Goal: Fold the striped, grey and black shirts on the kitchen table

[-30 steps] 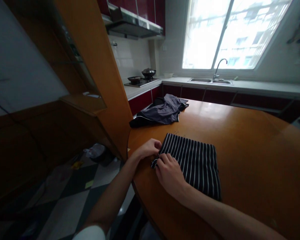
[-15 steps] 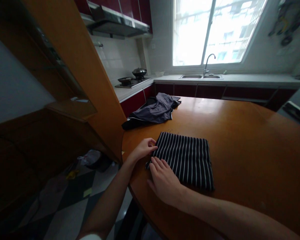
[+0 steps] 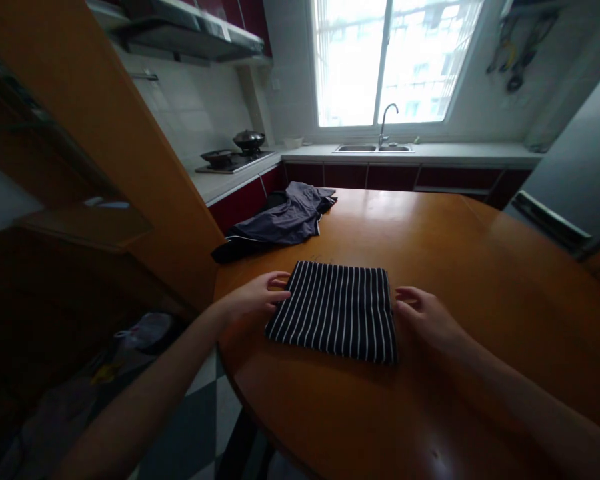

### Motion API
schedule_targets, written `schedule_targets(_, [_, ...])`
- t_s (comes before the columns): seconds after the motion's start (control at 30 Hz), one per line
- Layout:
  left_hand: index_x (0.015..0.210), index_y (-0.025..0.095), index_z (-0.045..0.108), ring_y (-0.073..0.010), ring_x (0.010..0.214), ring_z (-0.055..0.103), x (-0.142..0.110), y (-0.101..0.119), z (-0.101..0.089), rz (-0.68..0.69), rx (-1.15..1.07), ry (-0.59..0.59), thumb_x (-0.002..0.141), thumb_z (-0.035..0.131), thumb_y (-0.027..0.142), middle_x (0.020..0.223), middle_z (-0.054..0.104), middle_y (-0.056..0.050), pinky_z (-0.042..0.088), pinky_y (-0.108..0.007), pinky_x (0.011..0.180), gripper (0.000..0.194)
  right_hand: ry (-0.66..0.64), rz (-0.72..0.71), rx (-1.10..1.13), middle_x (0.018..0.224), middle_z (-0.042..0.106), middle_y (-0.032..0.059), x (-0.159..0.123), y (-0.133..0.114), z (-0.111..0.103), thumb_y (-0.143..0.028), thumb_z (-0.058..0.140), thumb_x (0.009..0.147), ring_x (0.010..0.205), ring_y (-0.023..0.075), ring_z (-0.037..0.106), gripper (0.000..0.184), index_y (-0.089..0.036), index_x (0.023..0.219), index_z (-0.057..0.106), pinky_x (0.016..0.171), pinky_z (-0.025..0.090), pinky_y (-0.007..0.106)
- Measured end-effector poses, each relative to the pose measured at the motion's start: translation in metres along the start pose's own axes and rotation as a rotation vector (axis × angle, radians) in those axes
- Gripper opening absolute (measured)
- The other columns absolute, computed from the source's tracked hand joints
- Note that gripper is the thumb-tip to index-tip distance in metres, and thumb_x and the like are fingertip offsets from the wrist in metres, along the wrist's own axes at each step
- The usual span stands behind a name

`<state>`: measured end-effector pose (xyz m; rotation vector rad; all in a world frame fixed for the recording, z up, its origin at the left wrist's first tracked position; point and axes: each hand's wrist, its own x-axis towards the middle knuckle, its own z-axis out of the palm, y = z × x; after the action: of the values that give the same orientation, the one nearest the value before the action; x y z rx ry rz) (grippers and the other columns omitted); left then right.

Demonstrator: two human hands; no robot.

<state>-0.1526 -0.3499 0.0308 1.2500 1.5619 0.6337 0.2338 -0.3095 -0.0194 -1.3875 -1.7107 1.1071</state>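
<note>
The tabletop (image 3: 460, 267) carries a crumpled garment (image 3: 293, 217) by its far left edge and, nearer its curved left front edge, a flat, folded striped cloth (image 3: 335, 310). An uneven push or lift could probably slip the loose folds apart. The cloth lies between the hands: the left hand (image 3: 253, 295) has parted fingers at one side, contact unclear; the right hand (image 3: 431, 321), loosely curled and empty, is just beside the other.

The folded striped cloth (image 3: 337, 310) looks like soft, matt fabric. The table (image 3: 480, 300) is smooth wood with a glossy sheen. The grey garment (image 3: 287, 219) is wrinkled, matt cloth. The faucet (image 3: 383, 128) and sink (image 3: 356, 149) are shiny metal; the wall tiles (image 3: 177, 127) look smooth, faintly glossy.
</note>
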Motion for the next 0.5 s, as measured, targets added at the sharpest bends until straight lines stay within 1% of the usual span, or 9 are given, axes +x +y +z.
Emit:
schedule_targets(0.07, [0.14,0.022,0.051,-0.0297,0.121,0.06,0.002,0.002,-0.004,-0.048,-0.049,-0.02,0.074,0.08,0.036,0.139,0.056,-0.016,0.057,-0.031,0.078,0.073,-0.035,0.131,0.102,0.106,0.073,0.0139,-0.001,0.007,-0.002,-0.02,0.064,0.087,0.087,0.0218,0.072,0.023,-0.017,0.109,0.064,0.067,0.062,0.031])
schedule_targets(0.1, [0.14,0.022,0.051,-0.0292,0.119,0.061,0.004,0.002,-0.005,-0.068,-0.07,-0.013,0.072,0.082,0.035,0.137,0.058,-0.016,0.057,-0.03,0.077,0.076,-0.053,0.185,0.145,0.102,0.073,0.0135,-0.002,0.008,0.0,-0.021,0.065,0.087,0.081,0.0211,0.073,0.022,-0.017,0.108,0.063,0.059,0.061,0.03])
schedule_targets(0.17, [0.144,0.023,0.048,-0.0269,0.111,0.065,0.011,0.001,-0.005,-0.1,-0.092,0.021,0.069,0.084,0.034,0.128,0.063,-0.015,0.056,-0.028,0.074,0.084,-0.103,0.254,0.201,0.091,0.073,0.0117,-0.002,0.007,0.004,-0.024,0.068,0.088,0.066,0.0189,0.071,0.021,-0.016,0.106,0.062,0.048,0.059,0.028])
schedule_targets(0.23, [0.149,0.025,0.043,-0.0238,0.102,0.068,0.018,-0.001,-0.003,-0.115,-0.086,0.059,0.07,0.085,0.034,0.12,0.068,-0.013,0.054,-0.025,0.069,0.09,-0.143,0.296,0.217,0.077,0.071,0.0079,0.0,0.005,0.009,-0.028,0.072,0.087,0.054,0.0163,0.066,0.022,-0.015,0.1,0.061,0.042,0.056,0.027])
schedule_targets(0.3, [0.152,0.026,0.038,-0.0219,0.094,0.07,0.023,0.0,0.001,-0.126,-0.067,0.076,0.07,0.086,0.035,0.113,0.071,-0.011,0.052,-0.023,0.064,0.095,-0.146,0.319,0.223,0.069,0.068,0.0042,0.006,0.003,0.013,-0.031,0.076,0.084,0.049,0.0145,0.064,0.026,-0.015,0.095,0.059,0.04,0.054,0.025])
schedule_targets(0.37, [0.155,0.024,0.033,-0.0223,0.09,0.072,0.027,0.002,0.006,-0.121,-0.084,0.088,0.069,0.087,0.032,0.109,0.073,-0.01,0.054,-0.024,0.065,0.102,-0.129,0.325,0.231,0.064,0.065,0.0006,0.012,0.003,0.016,-0.031,0.079,0.082,0.047,0.014,0.063,0.031,-0.016,0.096,0.056,0.037,0.051,0.023])
schedule_targets(0.43, [0.157,0.023,0.027,-0.0242,0.092,0.073,0.029,0.003,0.009,-0.074,-0.126,0.083,0.066,0.089,0.03,0.107,0.075,-0.01,0.057,-0.03,0.075,0.11,-0.12,0.299,0.231,0.059,0.062,-0.0032,0.018,0.006,0.018,-0.029,0.078,0.082,0.045,0.0144,0.062,0.035,-0.018,0.1,0.051,0.036,0.049,0.023])
schedule_targets(0.47, [0.158,0.024,0.027,-0.0251,0.095,0.073,0.03,0.003,0.01,-0.035,-0.139,0.071,0.066,0.089,0.03,0.109,0.075,-0.009,0.058,-0.033,0.081,0.111,-0.116,0.275,0.219,0.058,0.061,-0.0047,0.02,0.007,0.019,-0.026,0.077,0.082,0.044,0.0145,0.061,0.034,-0.019,0.101,0.049,0.035,0.049,0.023])
schedule_targets(0.5, [0.156,0.025,0.031,-0.0258,0.1,0.072,0.031,0.002,0.01,0.007,-0.139,0.053,0.066,0.089,0.031,0.112,0.074,-0.009,0.057,-0.035,0.087,0.107,-0.108,0.244,0.2,0.057,0.06,-0.0059,0.022,0.009,0.021,-0.021,0.075,0.082,0.043,0.0143,0.06,0.033,-0.02,0.101,0.048,0.035,0.048,0.023])
